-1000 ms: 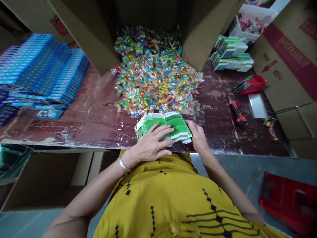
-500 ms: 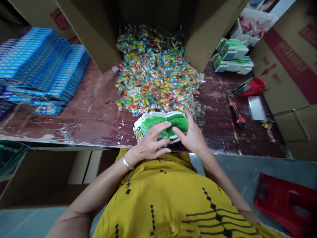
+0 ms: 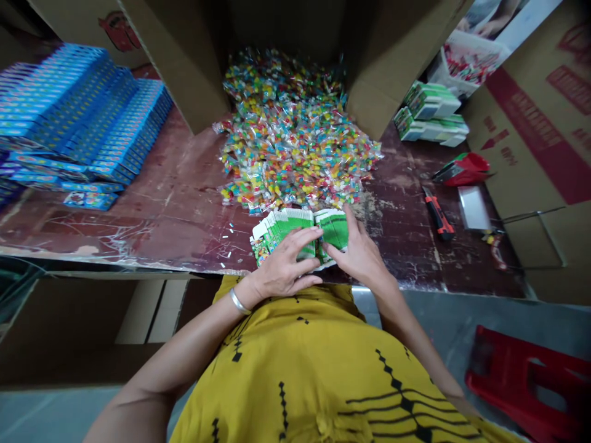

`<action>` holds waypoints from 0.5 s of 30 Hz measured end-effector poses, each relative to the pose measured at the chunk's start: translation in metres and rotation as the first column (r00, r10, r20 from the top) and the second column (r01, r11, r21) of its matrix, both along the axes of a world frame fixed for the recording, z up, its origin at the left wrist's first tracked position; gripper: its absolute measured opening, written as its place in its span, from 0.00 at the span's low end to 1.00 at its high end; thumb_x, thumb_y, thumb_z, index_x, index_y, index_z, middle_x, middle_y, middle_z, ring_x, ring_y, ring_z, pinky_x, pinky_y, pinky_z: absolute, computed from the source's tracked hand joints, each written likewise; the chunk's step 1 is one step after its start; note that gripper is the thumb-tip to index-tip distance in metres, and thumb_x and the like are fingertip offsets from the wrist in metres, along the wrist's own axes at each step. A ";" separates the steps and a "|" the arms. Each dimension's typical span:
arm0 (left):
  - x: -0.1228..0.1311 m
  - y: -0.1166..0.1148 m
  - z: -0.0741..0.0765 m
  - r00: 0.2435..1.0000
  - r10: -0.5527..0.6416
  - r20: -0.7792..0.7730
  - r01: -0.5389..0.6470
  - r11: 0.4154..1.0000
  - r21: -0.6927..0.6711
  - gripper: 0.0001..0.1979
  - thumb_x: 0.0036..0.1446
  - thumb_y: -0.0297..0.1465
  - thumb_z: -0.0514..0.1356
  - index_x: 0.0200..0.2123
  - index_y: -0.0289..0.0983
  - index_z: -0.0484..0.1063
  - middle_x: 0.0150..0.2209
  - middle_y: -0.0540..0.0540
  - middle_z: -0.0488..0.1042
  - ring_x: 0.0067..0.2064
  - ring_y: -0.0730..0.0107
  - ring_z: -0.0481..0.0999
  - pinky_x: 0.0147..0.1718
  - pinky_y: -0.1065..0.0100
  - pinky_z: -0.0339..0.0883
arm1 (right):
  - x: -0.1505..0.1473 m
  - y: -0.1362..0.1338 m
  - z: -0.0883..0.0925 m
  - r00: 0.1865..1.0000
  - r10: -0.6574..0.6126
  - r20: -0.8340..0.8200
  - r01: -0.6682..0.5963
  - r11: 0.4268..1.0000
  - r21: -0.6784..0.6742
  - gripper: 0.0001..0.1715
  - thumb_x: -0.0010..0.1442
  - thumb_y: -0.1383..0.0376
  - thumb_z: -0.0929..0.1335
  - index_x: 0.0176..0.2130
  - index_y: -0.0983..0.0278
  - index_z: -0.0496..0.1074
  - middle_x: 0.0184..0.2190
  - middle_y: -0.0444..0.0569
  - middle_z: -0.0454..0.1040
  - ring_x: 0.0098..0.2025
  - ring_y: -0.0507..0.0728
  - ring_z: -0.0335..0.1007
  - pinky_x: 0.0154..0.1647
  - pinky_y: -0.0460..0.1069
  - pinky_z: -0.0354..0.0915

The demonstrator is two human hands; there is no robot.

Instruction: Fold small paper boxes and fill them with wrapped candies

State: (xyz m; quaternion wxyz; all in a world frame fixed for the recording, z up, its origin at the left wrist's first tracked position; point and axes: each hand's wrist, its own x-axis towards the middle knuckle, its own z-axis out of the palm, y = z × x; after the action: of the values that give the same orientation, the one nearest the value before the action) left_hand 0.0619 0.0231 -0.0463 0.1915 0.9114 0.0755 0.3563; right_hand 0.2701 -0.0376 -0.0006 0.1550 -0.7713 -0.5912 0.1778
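Observation:
A fanned row of flat green-and-white printed cartons (image 3: 293, 223) lies at the table's front edge, in front of my body. Across its left part rests my left hand (image 3: 289, 261), fingers stretched and apart, a silver bangle on the wrist. My right hand (image 3: 362, 249) grips the right-hand bunch of green cartons (image 3: 333, 229), thumb on the near side and index finger along the far right end. A dark narrow gap separates this bunch from the rest. Just beyond the cartons spreads a heap of small clear packets of colourful candy (image 3: 295, 147).
A large cardboard box (image 3: 173, 67) opens behind the candy heap. Blue cartons (image 3: 87, 117) are stacked at left. At right are green carton stacks (image 3: 431, 114), a red scoop-like item (image 3: 466, 169), a utility knife (image 3: 438, 212) and a white bin (image 3: 475, 58). A red stool (image 3: 521, 375) stands below.
The gap between the right-hand bunch and the other cartons has widened slightly. My hands stay nearly in place, and the camera view has shifted a little.

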 end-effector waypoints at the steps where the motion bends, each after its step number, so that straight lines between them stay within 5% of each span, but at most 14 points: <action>1: 0.000 0.000 0.000 1.000 0.001 -0.002 -0.001 1.000 -0.001 0.14 0.61 0.41 0.63 0.42 0.35 0.75 0.70 0.31 0.55 0.70 0.43 0.58 0.65 0.40 0.57 | -0.001 0.001 0.001 1.000 -0.001 0.017 0.002 1.000 -0.010 0.57 0.60 0.50 0.68 0.74 0.58 0.35 0.62 0.68 0.64 0.56 0.77 0.70 0.49 0.66 0.67; 9: 0.001 0.000 -0.001 1.000 -0.001 0.002 0.001 1.000 0.014 0.14 0.61 0.40 0.64 0.43 0.35 0.74 0.70 0.30 0.55 0.70 0.43 0.57 0.65 0.39 0.57 | -0.004 0.016 -0.002 1.000 -0.026 -0.007 0.026 0.998 -0.053 0.64 0.53 0.51 0.74 0.74 0.58 0.39 0.53 0.65 0.74 0.45 0.74 0.77 0.44 0.64 0.69; 13: 0.000 0.000 -0.001 1.000 0.008 -0.003 -0.008 1.000 0.020 0.15 0.61 0.40 0.63 0.42 0.34 0.74 0.70 0.29 0.54 0.70 0.42 0.57 0.65 0.40 0.57 | 0.020 0.015 -0.019 0.951 -0.081 -0.298 0.107 0.992 0.073 0.64 0.46 0.53 0.78 0.72 0.54 0.49 0.56 0.57 0.75 0.53 0.73 0.74 0.50 0.64 0.69; 15: -0.001 0.000 0.000 1.000 0.013 -0.011 -0.012 1.000 0.017 0.14 0.61 0.40 0.63 0.40 0.34 0.74 0.70 0.30 0.54 0.70 0.43 0.57 0.66 0.40 0.57 | 0.040 0.012 -0.030 0.809 -0.119 -0.576 0.225 0.967 0.116 0.66 0.42 0.55 0.80 0.71 0.54 0.52 0.56 0.55 0.75 0.53 0.69 0.75 0.50 0.61 0.70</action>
State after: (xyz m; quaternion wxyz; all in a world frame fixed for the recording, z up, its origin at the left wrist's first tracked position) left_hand 0.0612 0.0231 -0.0465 0.1813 0.9145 0.0794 0.3529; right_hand 0.3098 -0.0257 -0.0308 0.4066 -0.7176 -0.4599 0.3291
